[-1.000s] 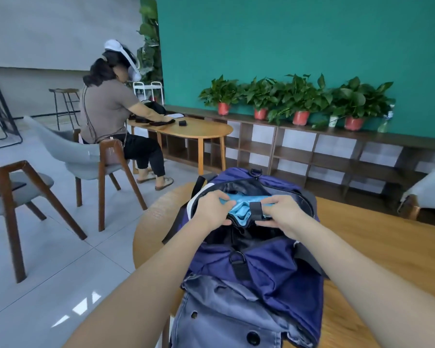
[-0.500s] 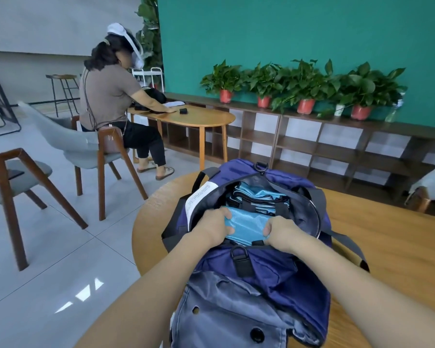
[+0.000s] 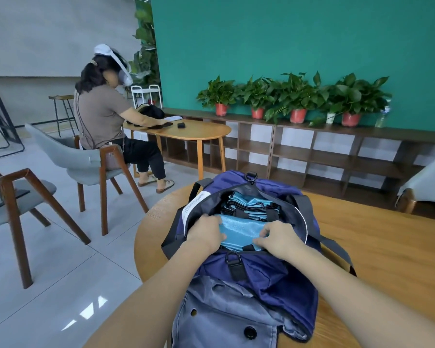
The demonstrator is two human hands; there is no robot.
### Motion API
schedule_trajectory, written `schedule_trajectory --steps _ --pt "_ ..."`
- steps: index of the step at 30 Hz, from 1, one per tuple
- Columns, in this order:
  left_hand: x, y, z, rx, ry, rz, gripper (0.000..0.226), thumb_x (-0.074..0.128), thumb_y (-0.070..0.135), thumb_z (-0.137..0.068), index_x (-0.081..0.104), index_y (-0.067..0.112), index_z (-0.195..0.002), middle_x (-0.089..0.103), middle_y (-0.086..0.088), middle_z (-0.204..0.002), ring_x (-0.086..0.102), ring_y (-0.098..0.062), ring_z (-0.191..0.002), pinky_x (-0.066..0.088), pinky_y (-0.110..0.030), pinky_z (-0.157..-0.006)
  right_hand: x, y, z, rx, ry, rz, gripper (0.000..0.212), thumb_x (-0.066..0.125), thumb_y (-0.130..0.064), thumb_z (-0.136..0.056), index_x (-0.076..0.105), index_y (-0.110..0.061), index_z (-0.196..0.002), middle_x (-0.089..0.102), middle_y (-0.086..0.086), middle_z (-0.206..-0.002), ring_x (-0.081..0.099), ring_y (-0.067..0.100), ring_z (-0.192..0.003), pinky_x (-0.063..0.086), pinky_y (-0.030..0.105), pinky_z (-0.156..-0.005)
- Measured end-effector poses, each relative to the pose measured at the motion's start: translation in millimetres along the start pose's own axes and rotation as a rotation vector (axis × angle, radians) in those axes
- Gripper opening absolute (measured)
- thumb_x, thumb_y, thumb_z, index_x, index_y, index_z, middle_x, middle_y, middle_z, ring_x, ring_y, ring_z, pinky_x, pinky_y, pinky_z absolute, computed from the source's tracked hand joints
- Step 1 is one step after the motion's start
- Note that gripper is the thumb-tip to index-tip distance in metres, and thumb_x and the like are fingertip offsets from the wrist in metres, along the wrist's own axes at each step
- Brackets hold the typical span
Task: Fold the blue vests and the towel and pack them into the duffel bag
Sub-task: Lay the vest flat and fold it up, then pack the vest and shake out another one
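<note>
A navy duffel bag [image 3: 266,277] lies open on the round wooden table [image 3: 387,259]. Inside its near end sits a folded light-blue vest [image 3: 239,229] with black trim. My left hand [image 3: 206,233] grips the vest's left edge and my right hand [image 3: 278,238] pinches its right edge, both inside the bag's opening. Behind it, deeper in the bag, more folded blue vests [image 3: 249,202] lie stacked. No towel is in sight.
A grey buttoned garment [image 3: 224,315] lies at the bag's near end. A person in a headset [image 3: 106,114] sits at another table to the left. Wooden chairs [image 3: 18,197] stand on the tiled floor. A low shelf with potted plants [image 3: 296,96] lines the green wall.
Both hands drew the blue vest back from the bag's middle to its near end and pushed it lower. The stacked vests behind it came into view.
</note>
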State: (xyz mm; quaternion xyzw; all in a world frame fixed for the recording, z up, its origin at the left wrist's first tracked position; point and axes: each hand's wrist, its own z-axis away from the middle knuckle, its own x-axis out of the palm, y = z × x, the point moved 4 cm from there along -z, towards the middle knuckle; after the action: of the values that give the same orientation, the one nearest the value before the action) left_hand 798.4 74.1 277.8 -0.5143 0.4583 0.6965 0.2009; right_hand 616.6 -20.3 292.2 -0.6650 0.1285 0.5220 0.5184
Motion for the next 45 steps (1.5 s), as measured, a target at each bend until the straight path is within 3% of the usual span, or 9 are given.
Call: schedule_trajectory --steps 2,5,10,16,23,27,34,40,45 --pt "-9 4 12 0.004 0.044 -0.025 0.049 0.065 0.030 -0.095 0.053 0.024 -0.142 0.046 -0.011 -0.142 0.054 -0.033 -0.122 0.048 -0.043 -0.101 -8 1 9 -0.006 0.032 -0.035 0.027 0.073 -0.029 -0.086 0.071 -0.004 -0.096 0.072 0.011 -0.099 0.065 0.023 -0.083 0.054 0.040 -0.079" --pt "-20 14 32 0.010 0.091 -0.005 0.047 0.064 0.031 -0.096 0.053 0.025 -0.142 0.047 -0.008 -0.145 0.054 -0.029 -0.124 0.048 -0.041 -0.100 -25 5 28 -0.053 0.070 -0.088 0.017 0.070 -0.029 -0.089 0.070 -0.013 -0.094 0.069 0.001 -0.096 0.064 0.018 -0.090 0.051 0.032 -0.078" --pt "-26 56 78 0.067 0.158 0.051 0.036 0.060 0.032 -0.099 0.058 0.027 -0.134 0.055 -0.002 -0.137 0.062 -0.021 -0.104 0.051 -0.034 -0.084 -62 23 79 -0.124 0.133 -0.153 0.008 0.066 -0.029 -0.093 0.070 -0.023 -0.092 0.071 -0.008 -0.096 0.064 0.011 -0.095 0.049 0.025 -0.084" --pt "12 155 143 0.251 0.169 0.134 0.029 0.058 0.033 -0.098 0.063 0.028 -0.126 0.068 0.005 -0.119 0.063 -0.019 -0.110 0.052 -0.036 -0.092 -103 89 158 -0.081 0.198 -0.158 0.007 0.067 -0.034 -0.091 0.071 -0.028 -0.088 0.072 -0.012 -0.091 0.065 0.008 -0.093 0.052 0.026 -0.084" --pt "106 283 234 0.491 0.025 0.161 0.027 0.062 0.040 -0.095 0.065 0.033 -0.121 0.071 0.008 -0.108 0.064 -0.016 -0.106 0.053 -0.033 -0.088 -142 213 270 0.060 0.279 -0.087 0.009 0.067 -0.035 -0.093 0.070 -0.027 -0.094 0.070 -0.008 -0.093 0.064 0.010 -0.093 0.043 0.020 -0.078" --pt "160 357 288 0.643 -0.082 0.178 0.029 0.060 0.040 -0.096 0.065 0.032 -0.124 0.072 0.007 -0.108 0.059 -0.016 -0.109 0.047 -0.028 -0.090 -166 292 350 0.182 0.356 -0.098 0.007 0.068 -0.034 -0.092 0.069 -0.028 -0.089 0.070 -0.008 -0.086 0.067 0.012 -0.083 0.050 0.023 -0.079" --pt "263 465 384 0.862 -0.348 0.209 0.028 0.063 0.036 -0.096 0.066 0.028 -0.123 0.073 0.006 -0.100 0.060 -0.011 -0.084 0.047 -0.025 -0.076 -175 423 483 0.452 0.386 -0.150 0.011 0.070 -0.033 -0.089 0.071 -0.026 -0.081 0.073 -0.003 -0.079 0.068 0.009 -0.070 0.053 0.022 -0.072" --pt "373 502 423 0.881 -0.519 0.050 0.033 0.065 0.038 -0.093 0.065 0.027 -0.125 0.070 -0.001 -0.109 0.067 -0.020 -0.094 0.057 -0.037 -0.082 -139 531 540 0.659 0.369 -0.218 0.008 0.068 -0.025 -0.084 0.072 -0.019 -0.084 0.073 -0.003 -0.080 0.070 0.017 -0.077 0.056 0.027 -0.073" --pt "459 504 419 0.819 -0.630 -0.075 0.034 0.063 0.032 -0.095 0.064 0.022 -0.128 0.067 -0.008 -0.118 0.065 -0.025 -0.103 0.053 -0.034 -0.083 -89 607 546 0.789 0.288 -0.325 0.019 0.061 -0.021 -0.084 0.067 -0.004 -0.085 0.069 -0.001 -0.074 0.061 0.012 -0.060 0.058 0.039 -0.074"
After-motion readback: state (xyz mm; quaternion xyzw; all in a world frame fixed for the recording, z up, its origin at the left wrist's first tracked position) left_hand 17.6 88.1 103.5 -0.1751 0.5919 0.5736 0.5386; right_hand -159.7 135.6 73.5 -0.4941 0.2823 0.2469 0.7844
